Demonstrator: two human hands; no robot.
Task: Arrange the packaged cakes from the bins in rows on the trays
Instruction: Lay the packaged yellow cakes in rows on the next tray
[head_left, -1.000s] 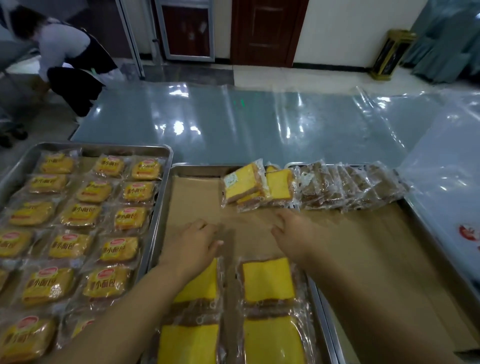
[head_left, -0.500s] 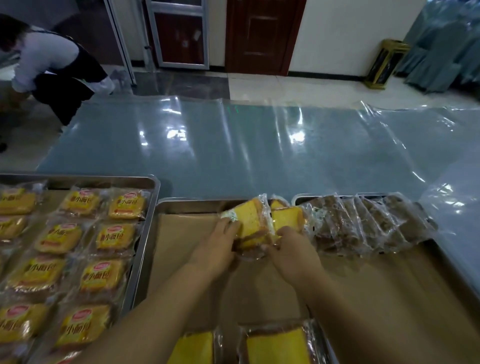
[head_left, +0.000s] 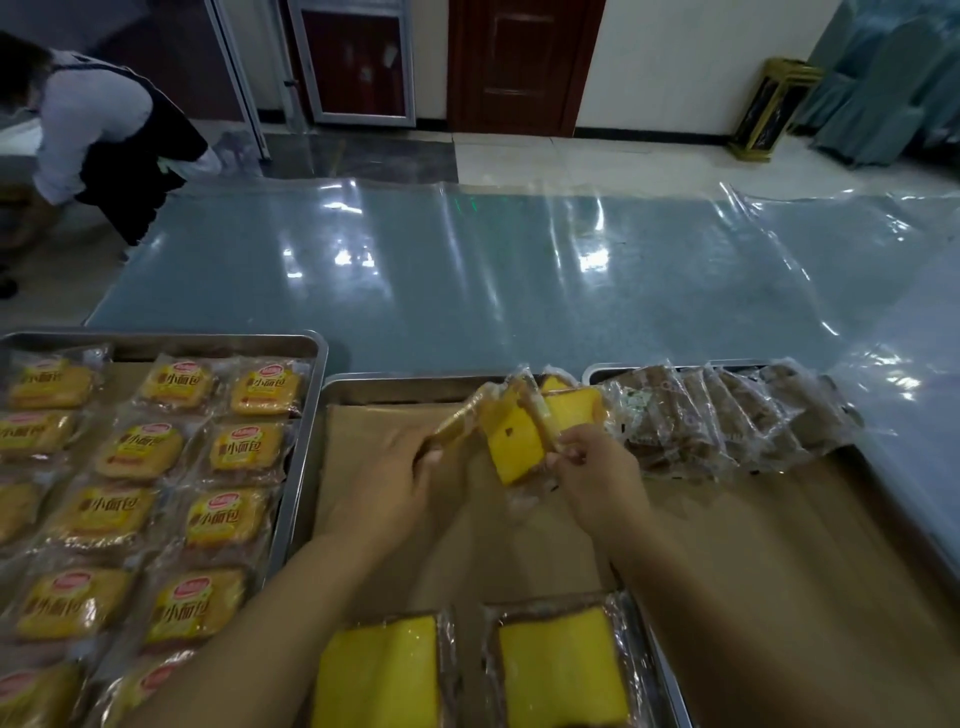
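Pinching cake (head_left: 511, 441) at near-right edge with right hand (head_left: 597, 467); gripping packet (head_left: 456, 423), just left, with left hand (head_left: 395, 483). Held between both over tray (head_left: 395, 383) far end, long axis pointing away, tilted left.

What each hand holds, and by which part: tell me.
The left hand grips a blurred cake pack by its near end; right hand pinches the yellow cake pack at its right edge.

The left hand (head_left: 395, 483) grips a blurred cake packet (head_left: 457, 423). The right hand (head_left: 597, 478) pinches a tilted yellow sponge cake (head_left: 511, 439) beside it. Two flat yellow cakes (head_left: 379, 670) lie by the wrists, and brown packaged cakes (head_left: 727, 410) lean in a row right of the right hand.
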